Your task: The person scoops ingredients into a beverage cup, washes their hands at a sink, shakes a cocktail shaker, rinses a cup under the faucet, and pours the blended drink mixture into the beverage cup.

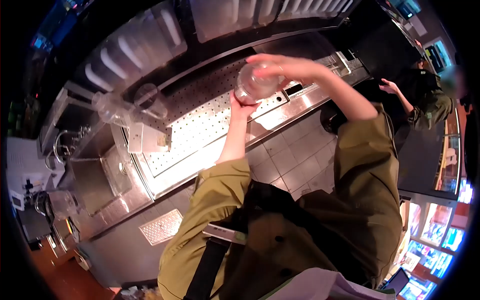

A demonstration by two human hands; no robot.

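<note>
Over the perforated metal counter, a clear, round-sided container (246, 86) is held between both hands. It looks tilted, and what it holds, if anything, cannot be made out. My left hand (242, 106) cups its lower end, fingers closed around it. From the other side my right hand (282, 69) reaches across its upper part, fingers curved against it; some motion blur softens them. Further left on the counter stand a clear cup (151, 100), a clear pitcher-like vessel (111, 107) and a whitish translucent box (145, 137).
A perforated steel drainboard (192, 117) runs along the counter. To its left is a sink (95, 175) with a curved faucet (60, 145). Translucent bins (132, 47) line the back. Another person's hand (389, 86) shows at right. Grey floor tiles (295, 155) lie below.
</note>
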